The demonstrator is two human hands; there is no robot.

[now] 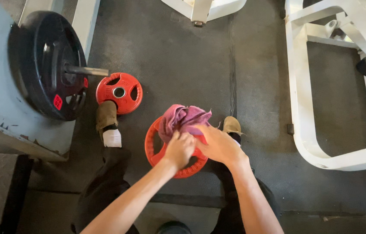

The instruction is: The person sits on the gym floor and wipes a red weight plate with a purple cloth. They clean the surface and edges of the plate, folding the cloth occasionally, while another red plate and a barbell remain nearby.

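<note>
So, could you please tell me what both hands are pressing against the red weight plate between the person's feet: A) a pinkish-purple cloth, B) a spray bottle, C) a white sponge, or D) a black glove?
A: the left hand and the right hand both grip a crumpled pinkish-purple cloth held on the upper part of the red weight plate standing between the feet.

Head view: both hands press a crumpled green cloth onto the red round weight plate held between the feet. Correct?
Not quite. In the head view the crumpled cloth is purple-pink, not green. Both hands, left and right, do press it on the red round weight plate between the feet.
</note>
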